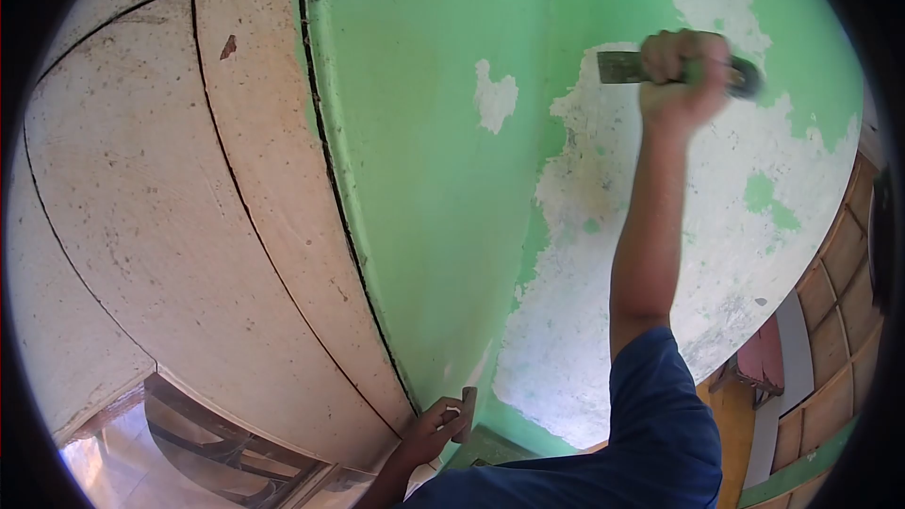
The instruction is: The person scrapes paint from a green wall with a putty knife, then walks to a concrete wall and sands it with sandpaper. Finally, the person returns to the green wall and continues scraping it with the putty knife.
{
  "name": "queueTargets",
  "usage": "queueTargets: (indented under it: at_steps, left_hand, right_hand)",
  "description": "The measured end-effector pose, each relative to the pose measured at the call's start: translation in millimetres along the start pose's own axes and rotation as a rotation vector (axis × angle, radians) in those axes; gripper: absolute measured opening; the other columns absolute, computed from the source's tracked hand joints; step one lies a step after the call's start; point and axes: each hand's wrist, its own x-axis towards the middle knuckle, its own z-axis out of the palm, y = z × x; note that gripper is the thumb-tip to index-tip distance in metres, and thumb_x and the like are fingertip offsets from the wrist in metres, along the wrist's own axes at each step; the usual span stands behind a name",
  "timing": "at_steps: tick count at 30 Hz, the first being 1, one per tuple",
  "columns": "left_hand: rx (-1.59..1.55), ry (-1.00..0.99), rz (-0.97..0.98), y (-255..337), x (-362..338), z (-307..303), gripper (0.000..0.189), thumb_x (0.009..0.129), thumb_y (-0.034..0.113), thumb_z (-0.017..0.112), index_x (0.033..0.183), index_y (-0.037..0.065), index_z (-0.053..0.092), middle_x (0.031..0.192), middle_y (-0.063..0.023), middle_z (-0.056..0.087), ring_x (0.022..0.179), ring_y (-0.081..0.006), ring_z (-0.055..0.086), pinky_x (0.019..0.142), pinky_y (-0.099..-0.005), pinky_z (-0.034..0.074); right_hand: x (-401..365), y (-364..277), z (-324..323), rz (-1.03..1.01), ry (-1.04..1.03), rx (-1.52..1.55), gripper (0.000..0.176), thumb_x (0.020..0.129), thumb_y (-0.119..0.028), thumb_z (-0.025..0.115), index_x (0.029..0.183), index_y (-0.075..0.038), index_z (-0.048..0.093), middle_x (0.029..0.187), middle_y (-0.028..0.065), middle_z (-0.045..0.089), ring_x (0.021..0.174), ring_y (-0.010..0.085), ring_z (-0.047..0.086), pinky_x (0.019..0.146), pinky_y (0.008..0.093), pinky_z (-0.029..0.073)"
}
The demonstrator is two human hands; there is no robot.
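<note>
My right hand [683, 66] is raised high against the wall, fingers wrapped round a scraper [618, 67]. The scraper's dark flat blade points left and its dark, rounded end sticks out to the right, slightly blurred. Behind it is the wall, where green paint [424, 132] meets a large bare whitish patch [603, 273] with ragged edges. Low down near the corner, my left hand [438, 429] is closed on a small brownish strip-like piece [466, 412] held upright. What exactly that piece is I cannot make out.
A pale, stained panelled door or cabinet [123, 160] with dark seams stands on the left. Smaller bare spots, one a pale chip [496, 96], mark the green paint. At right are a reddish bench [760, 356] and a wood-framed panelled partition [839, 320].
</note>
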Motion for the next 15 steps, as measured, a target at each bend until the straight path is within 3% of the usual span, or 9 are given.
queueTargets:
  at_steps: [1, 4, 7, 9, 11, 13, 15]
  left_hand:
    - [0.001, -0.003, -0.01, -0.3, -1.3, -1.4, 0.022, 0.092, 0.01, 0.051, 0.112, 0.003, 0.045, 0.083, -0.0036, 0.058, 0.075, -0.0082, 0.052, 0.067, -0.0252, 0.042]
    - [-0.014, 0.014, -0.046, 1.6, -4.9, -4.6, 0.022, 0.092, 0.011, 0.051, 0.112, 0.004, 0.046, 0.084, -0.004, 0.058, 0.076, -0.0079, 0.052, 0.067, -0.025, 0.042]
    - [0.033, 0.017, -0.05, -5.1, -4.5, -9.1, 0.02, 0.094, 0.016, 0.051, 0.109, 0.004, 0.047, 0.08, -0.0056, 0.061, 0.074, -0.0087, 0.055, 0.067, -0.0256, 0.045]
    - [0.034, 0.006, -0.056, -1.3, -2.9, -10.1, 0.02, 0.094, 0.016, 0.051, 0.109, 0.004, 0.047, 0.08, -0.0052, 0.06, 0.074, -0.0086, 0.055, 0.067, -0.0255, 0.044]
    - [0.037, -0.013, -0.081, -2.6, -4.1, -10.0, 0.019, 0.094, 0.016, 0.051, 0.109, 0.004, 0.047, 0.08, -0.0048, 0.06, 0.073, -0.0084, 0.054, 0.067, -0.0254, 0.044]
    - [0.012, -0.019, -0.084, -6.0, -1.1, -11.3, 0.02, 0.094, 0.016, 0.051, 0.11, 0.005, 0.047, 0.079, -0.0039, 0.06, 0.073, -0.0083, 0.054, 0.067, -0.0252, 0.043]
    - [0.01, -0.006, -0.077, -6.4, -1.7, -9.7, 0.021, 0.094, 0.016, 0.051, 0.111, 0.005, 0.047, 0.079, -0.0038, 0.059, 0.073, -0.0083, 0.053, 0.067, -0.0252, 0.043]
  right_hand:
    - [-4.3, 12.8, -0.2, 0.026, 0.078, -0.123, 0.025, 0.084, -0.022, 0.056, 0.069, -0.008, 0.041, 0.051, 0.0008, 0.033, 0.043, 0.0113, 0.029, 0.041, 0.0267, 0.025]
    - [-16.3, 32.9, 2.4, 0.187, 0.164, -0.006, 0.022, 0.081, -0.014, 0.058, 0.069, -0.008, 0.041, 0.052, 0.0009, 0.035, 0.042, 0.0103, 0.032, 0.039, 0.026, 0.026]
    - [-23.7, 15.6, -2.1, 0.046, 0.095, 0.214, 0.021, 0.082, -0.011, 0.057, 0.069, -0.007, 0.041, 0.051, 0.0011, 0.036, 0.042, 0.0095, 0.032, 0.04, 0.0253, 0.027]
    - [-25.3, 17.2, -4.0, -0.03, 0.031, 0.173, 0.021, 0.082, -0.011, 0.057, 0.07, -0.006, 0.041, 0.051, 0.0006, 0.035, 0.043, 0.0095, 0.033, 0.041, 0.0251, 0.027]
    - [-30.0, 29.5, -5.1, 0.011, 0.139, -0.162, 0.02, 0.083, -0.013, 0.055, 0.072, -0.006, 0.04, 0.05, 0.0003, 0.033, 0.042, 0.0102, 0.029, 0.04, 0.0256, 0.025]
    - [-25.9, 21.5, -3.1, 0.04, 0.092, -0.139, 0.018, 0.084, -0.013, 0.054, 0.073, -0.006, 0.041, 0.049, 0.0012, 0.035, 0.041, 0.0101, 0.029, 0.04, 0.0261, 0.025]
    - [-28.0, 4.3, -2.5, -0.062, -0.067, 0.218, 0.016, 0.083, -0.01, 0.056, 0.074, -0.006, 0.043, 0.05, 0.0026, 0.04, 0.043, 0.0095, 0.033, 0.041, 0.0257, 0.027]
